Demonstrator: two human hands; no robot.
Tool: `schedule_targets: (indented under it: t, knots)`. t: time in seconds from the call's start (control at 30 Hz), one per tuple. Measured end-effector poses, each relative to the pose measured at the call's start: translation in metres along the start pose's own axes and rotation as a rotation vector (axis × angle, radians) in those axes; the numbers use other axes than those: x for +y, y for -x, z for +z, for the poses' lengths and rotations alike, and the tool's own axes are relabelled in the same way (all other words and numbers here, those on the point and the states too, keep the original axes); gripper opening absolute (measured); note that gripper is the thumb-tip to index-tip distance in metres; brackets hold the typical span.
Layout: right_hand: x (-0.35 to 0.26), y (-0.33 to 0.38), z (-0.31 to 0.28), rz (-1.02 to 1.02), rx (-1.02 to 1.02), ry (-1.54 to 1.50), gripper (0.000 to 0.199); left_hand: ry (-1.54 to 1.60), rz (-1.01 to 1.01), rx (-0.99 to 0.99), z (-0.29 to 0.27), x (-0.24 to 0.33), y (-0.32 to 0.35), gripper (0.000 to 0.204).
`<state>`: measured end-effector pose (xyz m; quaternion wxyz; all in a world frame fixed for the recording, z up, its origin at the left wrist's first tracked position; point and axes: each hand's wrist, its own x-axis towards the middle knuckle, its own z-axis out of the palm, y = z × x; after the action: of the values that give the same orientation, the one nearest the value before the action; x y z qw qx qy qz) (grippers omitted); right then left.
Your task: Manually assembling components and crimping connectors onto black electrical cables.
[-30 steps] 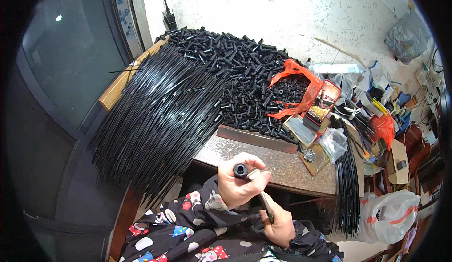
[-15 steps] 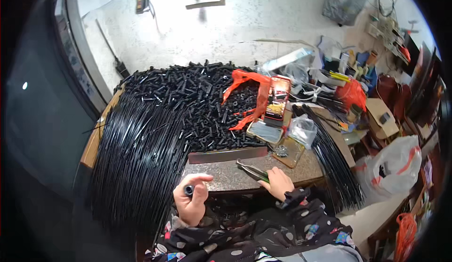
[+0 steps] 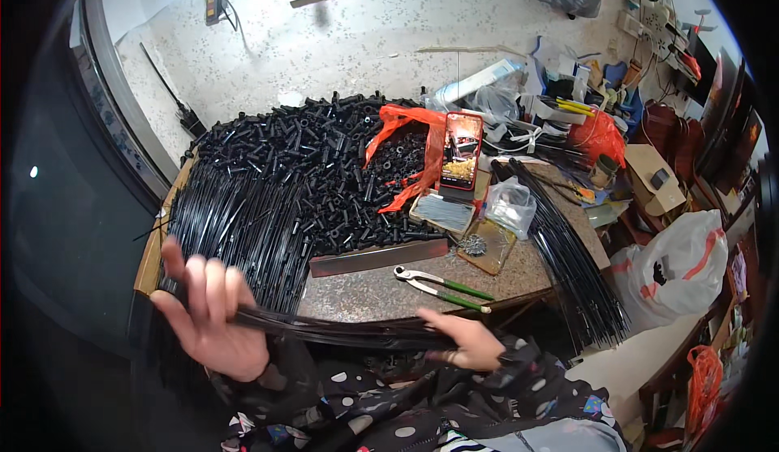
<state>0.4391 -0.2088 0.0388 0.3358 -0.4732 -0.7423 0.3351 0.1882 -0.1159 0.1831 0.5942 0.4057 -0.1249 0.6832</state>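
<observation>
A curved bundle of long thin black strands stretches between my hands along the table's front edge. My left hand, partly blurred, has its palm toward me and its fingers folded round the bundle's left part. At the right end, my right hand grips the bundle between finger and thumb; its fingertips are smeared by motion. Just beyond it, green-handled end-cutting pincers lie untouched on the table. Many more black strands lie behind my left hand and hang over the edge.
A large heap of short black tubes fills the back of the table, fronted by a dark bar. A red bag, a phone, a tray of thin rods and another black bundle stand right of it.
My right hand has let go of the pincers, which now lie on the table. My left hand has moved left; the short black tube it held no longer shows. Both hands now hold a strand bundle.
</observation>
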Motion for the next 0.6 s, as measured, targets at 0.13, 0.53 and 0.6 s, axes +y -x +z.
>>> schedule_targets:
  t: [0.13,0.53,0.6]
  knots:
    - [-0.023,0.019,-0.067,-0.008,0.550,0.380,0.043,-0.454,-0.229,0.018,-0.019,-0.019,0.012,0.067]
    - [0.182,0.126,-0.242,0.585,0.591,0.818,0.044,-0.724,-0.870,0.218,-0.096,-0.030,0.090,0.022]
    - [0.207,0.122,-0.228,0.570,0.545,0.647,0.051,-0.765,-0.934,0.151,-0.104,-0.028,0.094,0.022]
